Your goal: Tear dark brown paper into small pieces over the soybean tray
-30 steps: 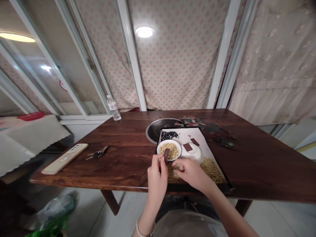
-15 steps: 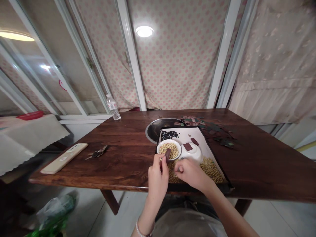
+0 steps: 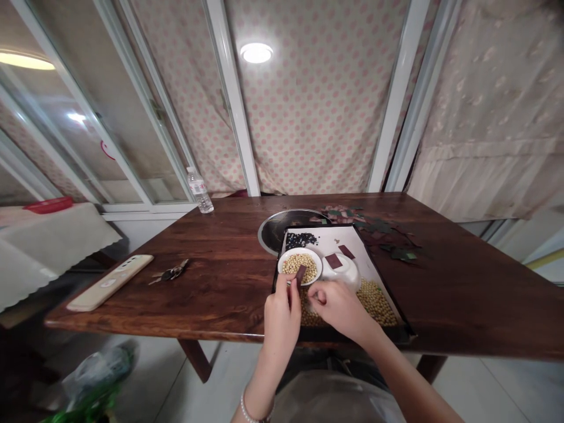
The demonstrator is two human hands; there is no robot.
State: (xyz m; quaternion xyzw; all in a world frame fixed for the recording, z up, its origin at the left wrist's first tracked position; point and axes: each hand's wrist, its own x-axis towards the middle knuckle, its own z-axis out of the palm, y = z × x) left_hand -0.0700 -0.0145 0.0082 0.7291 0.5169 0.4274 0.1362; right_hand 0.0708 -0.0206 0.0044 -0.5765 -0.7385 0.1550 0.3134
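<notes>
My left hand pinches a small dark brown rectangular piece, tilted over the near edge of a white bowl of small round pale-gold beads. Just to the right, my right hand has its fingers curled together close to that piece, above gold beads loose in the tray. Whatever its fingertips hold is hidden or too small to make out. An upturned white bowl carries one flat brown piece, and another brown piece lies just behind it.
Small black beads are heaped at the tray's far left. Beyond it are a dark round plate and scattered green and brown pieces. Farther left on the table are keys, a phone and a water bottle.
The camera view has shifted slightly. My right hand is a little nearer the brown piece, which my left hand still pinches over the bowl's edge.
</notes>
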